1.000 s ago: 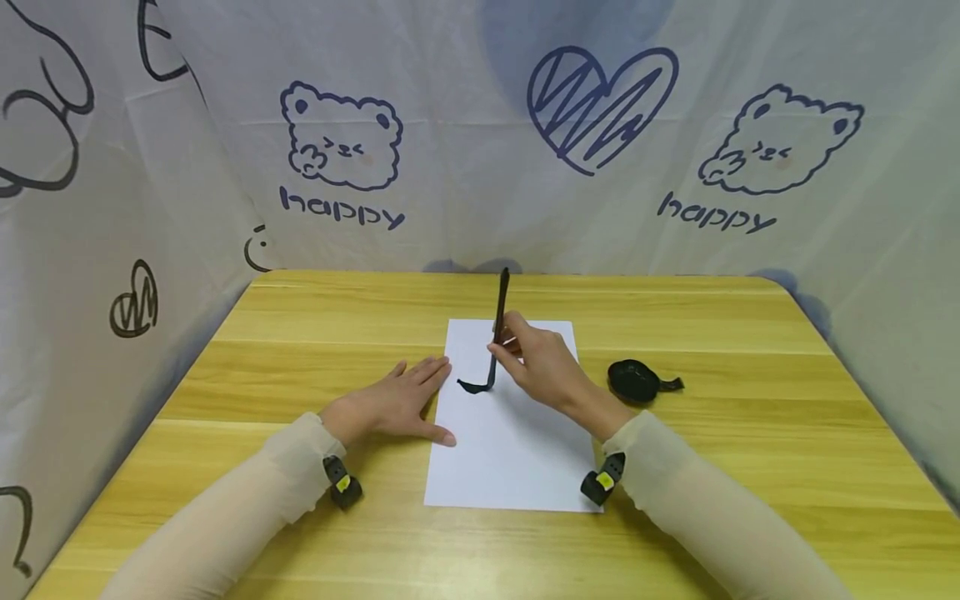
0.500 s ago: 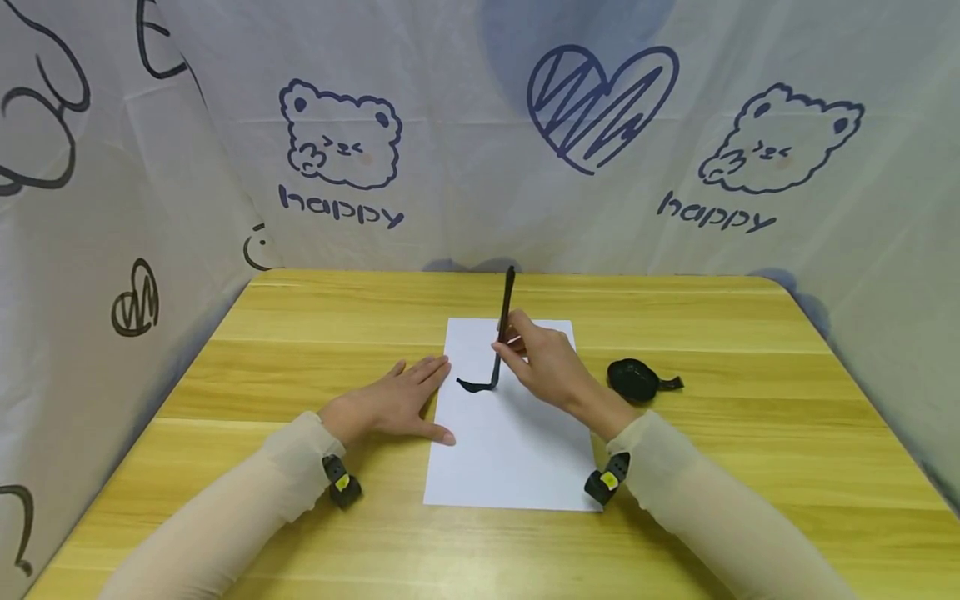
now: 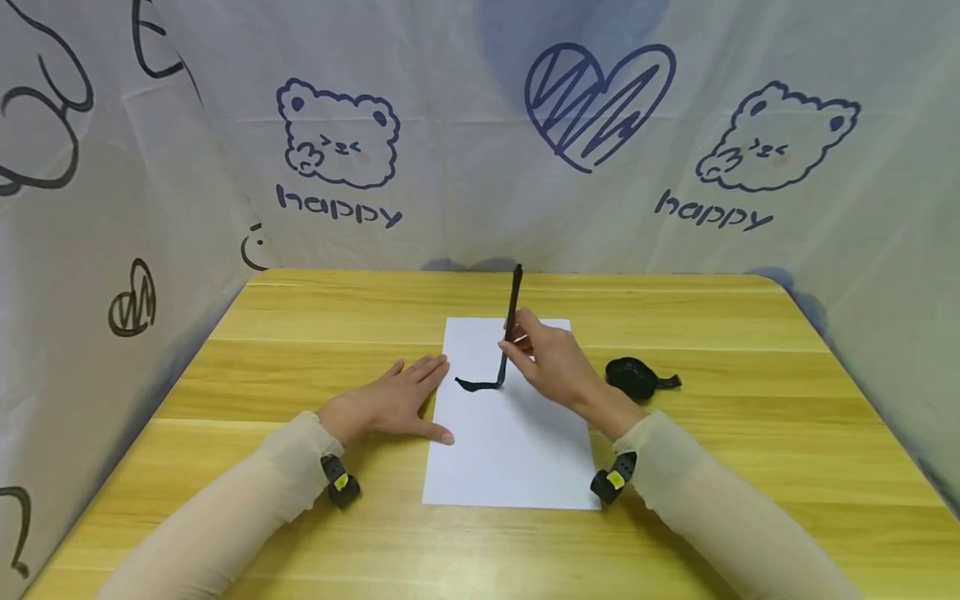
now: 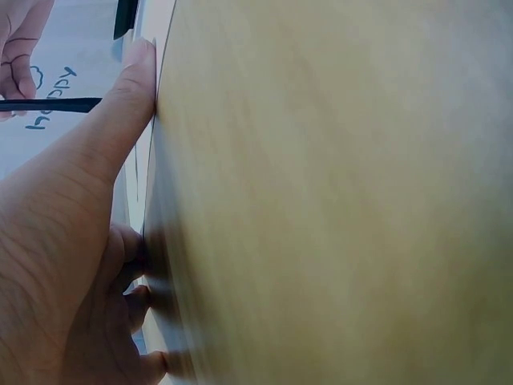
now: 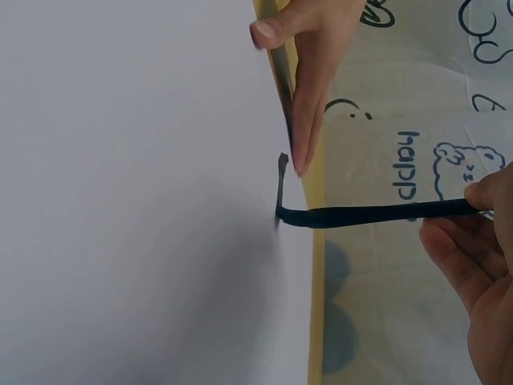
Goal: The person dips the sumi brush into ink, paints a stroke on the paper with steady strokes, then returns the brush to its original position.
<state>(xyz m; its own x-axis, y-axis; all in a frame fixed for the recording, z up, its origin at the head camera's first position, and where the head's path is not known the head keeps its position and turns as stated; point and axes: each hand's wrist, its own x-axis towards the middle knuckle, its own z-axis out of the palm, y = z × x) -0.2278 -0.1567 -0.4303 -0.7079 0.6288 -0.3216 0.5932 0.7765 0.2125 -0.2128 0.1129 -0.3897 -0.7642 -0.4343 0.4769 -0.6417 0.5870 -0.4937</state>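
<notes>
In the head view my right hand [image 3: 553,360] pinches a slim black writing brush [image 3: 513,302] between thumb and fingers. The brush stands nearly upright, leaning slightly right at the top. Its tip touches a white sheet of paper [image 3: 510,467] at the right end of a short black ink stroke [image 3: 474,386]. The right wrist view shows the brush's dark tip [image 5: 292,216] bent against the sheet. My left hand [image 3: 397,404] lies flat with fingers spread, its fingertips and thumb on the paper's left edge. The left wrist view shows its thumb [image 4: 132,92] stretched along the sheet.
A small black dish [image 3: 632,379] with a short handle sits on the wooden table [image 3: 750,467], right of the paper. Its contents look dark. A white cloth [image 3: 465,167] with drawn bears and a heart hangs behind the table. Both wrists wear small black cameras.
My right hand has slid the brush a little to the right across the paper, and the black stroke has grown longer that way. The left hand has stayed put.
</notes>
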